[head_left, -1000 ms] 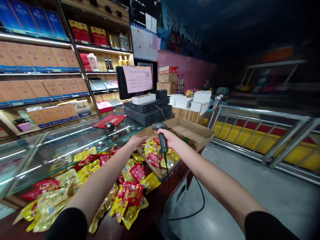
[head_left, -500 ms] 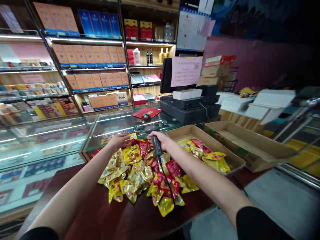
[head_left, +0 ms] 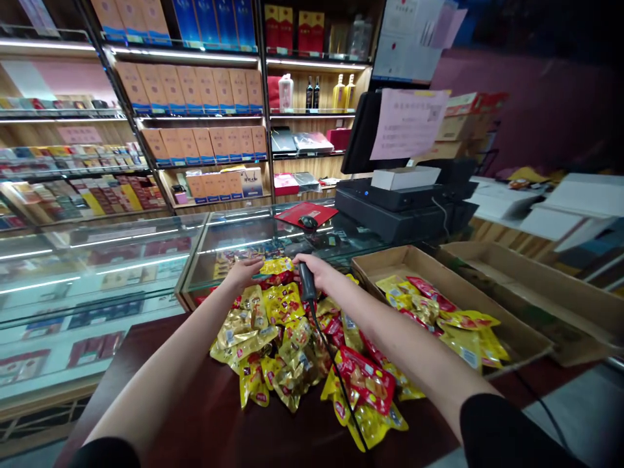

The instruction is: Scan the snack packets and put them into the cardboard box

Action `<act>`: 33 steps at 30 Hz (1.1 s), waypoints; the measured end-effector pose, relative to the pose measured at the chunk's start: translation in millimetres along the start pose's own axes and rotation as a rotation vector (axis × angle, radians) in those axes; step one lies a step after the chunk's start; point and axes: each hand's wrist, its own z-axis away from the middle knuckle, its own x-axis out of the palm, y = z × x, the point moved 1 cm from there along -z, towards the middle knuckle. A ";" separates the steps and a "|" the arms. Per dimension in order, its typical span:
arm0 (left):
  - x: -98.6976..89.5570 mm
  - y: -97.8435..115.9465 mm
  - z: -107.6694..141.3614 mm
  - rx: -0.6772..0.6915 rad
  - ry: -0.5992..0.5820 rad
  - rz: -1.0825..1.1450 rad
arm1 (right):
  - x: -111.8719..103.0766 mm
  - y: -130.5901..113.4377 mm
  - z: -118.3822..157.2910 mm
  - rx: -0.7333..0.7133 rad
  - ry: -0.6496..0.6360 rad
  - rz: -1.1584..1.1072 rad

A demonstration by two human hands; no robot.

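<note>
My right hand (head_left: 318, 272) is wrapped round the dark handle of a barcode scanner (head_left: 307, 283), whose cable trails down over the packets. My left hand (head_left: 245, 272) pinches the left end of a yellow snack packet (head_left: 277, 266). That packet lies between my two hands, with its right end close to my right fingertips; whether they touch it I cannot tell. Below both hands spreads a heap of gold, yellow and red snack packets (head_left: 295, 344). The scanner's head is mostly hidden beyond my right hand.
To the right stands a cardboard box (head_left: 529, 344) holding several packets, with a second cardboard box (head_left: 575, 305) behind it. A glass counter (head_left: 234, 224) borders the dark red tabletop (head_left: 160, 416). On it are a mouse (head_left: 308, 221) and a till with monitor (head_left: 363, 133).
The view has shifted, so the scene sits further right. The yellow packet now shows more fully between my hands. The scanner stays in my right hand, its head less visible.
</note>
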 end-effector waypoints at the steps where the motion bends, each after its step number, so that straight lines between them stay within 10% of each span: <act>1: -0.1 -1.2 -1.7 -0.003 -0.007 0.014 | 0.6 0.7 -1.8 0.002 0.004 0.000; 15: 28.2 -25.2 69.7 0.261 0.170 0.177 | -5.5 32.5 90.7 -0.295 0.022 -0.121; 23: 40.5 -98.7 133.8 -0.008 0.023 0.340 | -40.8 127.4 143.7 -0.199 0.037 -0.110; 33: 56.9 -111.2 184.7 -0.223 -0.175 0.475 | -32.6 186.7 190.4 -0.380 0.017 -0.215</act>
